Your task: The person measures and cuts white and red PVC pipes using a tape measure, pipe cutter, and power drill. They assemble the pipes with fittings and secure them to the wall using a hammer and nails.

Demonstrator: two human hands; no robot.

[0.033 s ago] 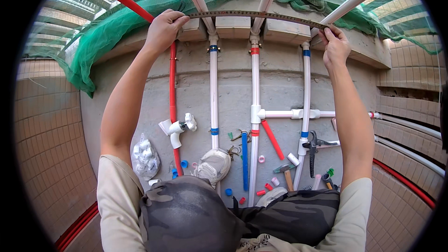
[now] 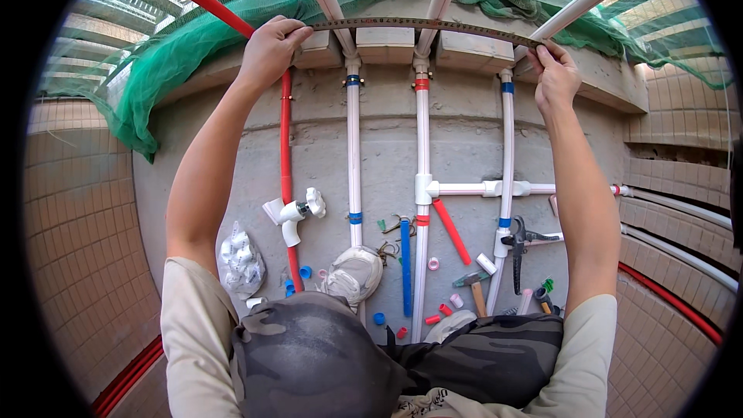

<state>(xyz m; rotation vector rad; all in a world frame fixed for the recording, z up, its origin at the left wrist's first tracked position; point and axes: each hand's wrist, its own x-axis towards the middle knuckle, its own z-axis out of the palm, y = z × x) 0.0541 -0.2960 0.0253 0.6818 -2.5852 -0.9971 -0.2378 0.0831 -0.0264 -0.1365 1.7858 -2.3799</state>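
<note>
Both hands stretch a perforated metal strap (image 2: 422,25) across white pipes (image 2: 422,147).

We see both our bare arms stretched forward and up, spread wide apart, rising from short pale sleeves at the lower edge of the view. Our left hand (image 2: 271,50) is curled into a closed grip, knuckles toward us, thumb tucked beneath the fingers. Our right hand (image 2: 556,77) is raised at about the same height, fingers bent and pinched together at the tips. Both elbows are nearly straight.
</note>
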